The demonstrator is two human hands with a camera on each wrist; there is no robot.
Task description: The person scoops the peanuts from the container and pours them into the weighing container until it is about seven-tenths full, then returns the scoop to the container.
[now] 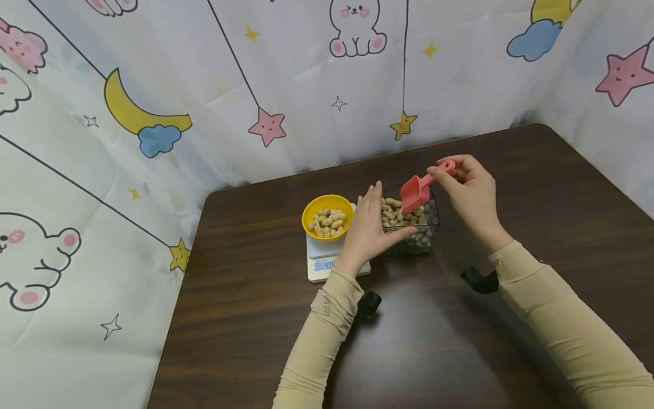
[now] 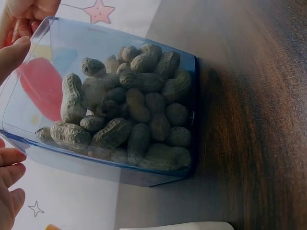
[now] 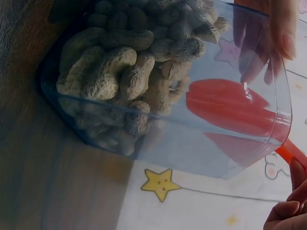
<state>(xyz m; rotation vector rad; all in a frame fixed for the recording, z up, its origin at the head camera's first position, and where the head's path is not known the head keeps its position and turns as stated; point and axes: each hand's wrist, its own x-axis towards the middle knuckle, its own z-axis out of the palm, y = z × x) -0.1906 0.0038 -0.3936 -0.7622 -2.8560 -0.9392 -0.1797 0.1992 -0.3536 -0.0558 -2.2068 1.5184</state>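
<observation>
My right hand [image 1: 472,193] pinches the handle of a pink-red scoop [image 1: 416,194] between thumb and fingers. The scoop's blade dips into a clear bluish plastic container [image 2: 120,33], close over unshelled peanuts [image 1: 390,213]. In the right wrist view the blade [image 3: 225,103] shows through the container wall, beside the heaped peanuts [image 3: 105,72]. My left hand [image 1: 368,230] is at the container's left side, fingers straight, with its thumb along the near rim. Left of this hand, a yellow bowl [image 1: 306,224] of peanuts stands on a white kitchen scale [image 1: 317,275].
The dark wooden table [image 1: 245,295] carries everything. A printed curtain [image 1: 306,74] hangs right behind its far edge and along the left side. The scale's display [image 1: 325,265] is lit, partly covered by my left wrist. Black wrist cameras [image 1: 369,303] stick out below both sleeves.
</observation>
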